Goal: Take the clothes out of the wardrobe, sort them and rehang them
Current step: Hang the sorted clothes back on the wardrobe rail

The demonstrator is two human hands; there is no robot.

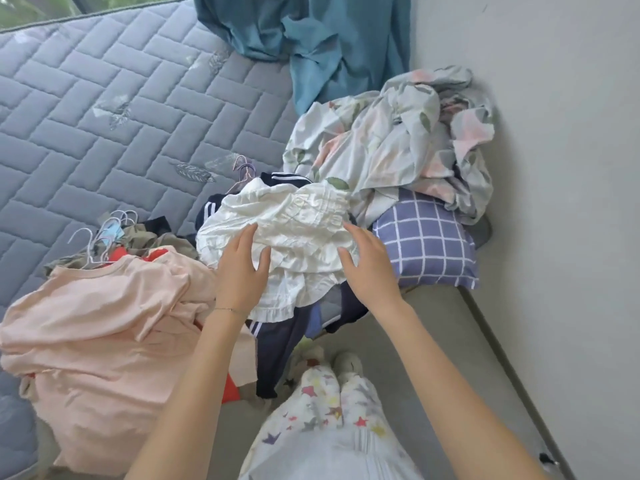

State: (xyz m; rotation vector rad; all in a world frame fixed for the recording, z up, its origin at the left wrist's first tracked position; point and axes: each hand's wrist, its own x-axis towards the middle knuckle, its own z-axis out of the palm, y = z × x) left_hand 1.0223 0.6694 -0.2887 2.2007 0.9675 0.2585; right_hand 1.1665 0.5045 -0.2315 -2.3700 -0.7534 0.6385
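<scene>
Grey quilted mattress [104, 98] filling the left of the room, pale wall [554, 133] along its right edge, a strip of window at the far left corner. Two bare hands over one crumpled white garment [294, 220] at the mattress's near edge: left hand [242, 268] and right hand [367, 268] both wide, fingers straight and spread, gripping nothing, contact with the cloth not clear. Thin bracelet [230, 310] on the left wrist. Under the white garment, dark clothing with white stripes [277, 337], spilling over the near edge toward the grey floor [433, 341]. Just left, one large pale-pink garment [104, 323] heaped on the near edge and drooping over it, red cloth [156, 254] showing at its top. Behind that, a cluster of pale wire hangers [100, 233] beside olive cloth [149, 240], number unclear; one pink hanger [242, 168] farther back. Right of the hands, one blue pillow with white checks [426, 247] at the near right corner. Beyond it, one floral sheet [391, 143] bunched against the wall. One teal curtain [311, 36] hanging down onto the far edge. Nearest, star-print trousers [322, 403] above the floor.
</scene>
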